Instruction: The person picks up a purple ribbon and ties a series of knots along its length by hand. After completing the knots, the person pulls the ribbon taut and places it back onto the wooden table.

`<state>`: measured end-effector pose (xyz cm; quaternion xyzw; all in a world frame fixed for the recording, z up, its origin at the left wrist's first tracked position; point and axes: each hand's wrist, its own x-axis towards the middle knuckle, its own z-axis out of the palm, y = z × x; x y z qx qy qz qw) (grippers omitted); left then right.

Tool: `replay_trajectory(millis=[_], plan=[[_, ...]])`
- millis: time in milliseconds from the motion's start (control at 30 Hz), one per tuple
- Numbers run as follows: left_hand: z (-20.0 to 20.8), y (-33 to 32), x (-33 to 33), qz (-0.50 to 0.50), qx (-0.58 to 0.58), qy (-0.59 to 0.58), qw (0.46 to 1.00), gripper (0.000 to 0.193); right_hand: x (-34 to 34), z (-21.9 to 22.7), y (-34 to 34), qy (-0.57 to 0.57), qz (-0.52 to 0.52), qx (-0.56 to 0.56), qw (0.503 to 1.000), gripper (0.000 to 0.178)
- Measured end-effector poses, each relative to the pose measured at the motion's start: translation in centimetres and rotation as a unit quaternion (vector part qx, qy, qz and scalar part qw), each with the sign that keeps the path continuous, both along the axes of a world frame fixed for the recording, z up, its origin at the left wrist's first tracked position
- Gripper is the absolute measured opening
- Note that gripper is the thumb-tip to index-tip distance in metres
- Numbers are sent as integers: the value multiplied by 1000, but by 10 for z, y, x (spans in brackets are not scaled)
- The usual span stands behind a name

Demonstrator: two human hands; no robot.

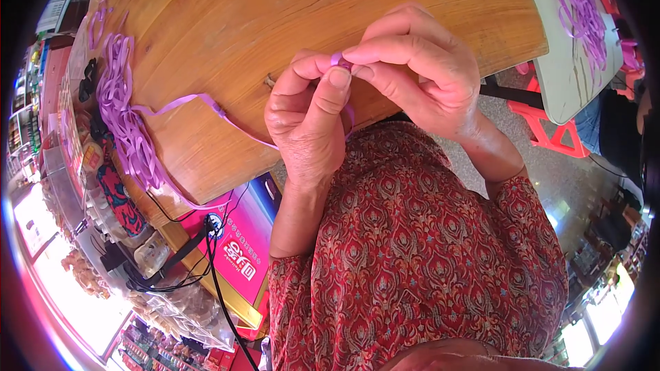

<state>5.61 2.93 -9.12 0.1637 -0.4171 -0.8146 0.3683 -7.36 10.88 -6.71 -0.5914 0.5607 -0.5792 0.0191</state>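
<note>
Both my hands meet above the near edge of the wooden table (227, 20). My left hand (306, 113) pinches a thin purple ribbon (336, 59) between thumb and forefinger. From the right, my right hand (423, 69) pinches the same ribbon at a small loop or fold, its fingertips almost touching the left thumb. Whether a knot sits there is hidden by the fingertips. The ribbon trails left from under my left hand across the table to a loose purple ribbon heap (124, 110) at the table's left edge.
Another purple ribbon bundle (583, 10) lies on a pale table (567, 82) at the right, with a red plastic stool (550, 130) beneath. At the lower left are a pink box (240, 233), black cables (213, 261) and plastic bags (192, 309). A person in dark clothes (619, 130) is at the far right.
</note>
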Motion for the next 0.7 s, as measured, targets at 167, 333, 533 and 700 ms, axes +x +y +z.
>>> replay_trajectory(millis=[167, 333, 533, 700], plan=[[0, -1, 2, -19, -3, 30, 999, 7, -2, -1, 1, 5, 8, 15, 1000, 21], [2, -2, 2, -30, -6, 14, 999, 5, -5, 1, 3, 43, 8, 5, 999, 21], [5, -2, 3, -42, 7, -36, 998, 4, -6, 4, 6, 38, 27, 5, 999, 17], [8, 2, 3, -38, -58, -59, 996, 6, -3, -1, 11, -149, 79, 61, 984, 16]])
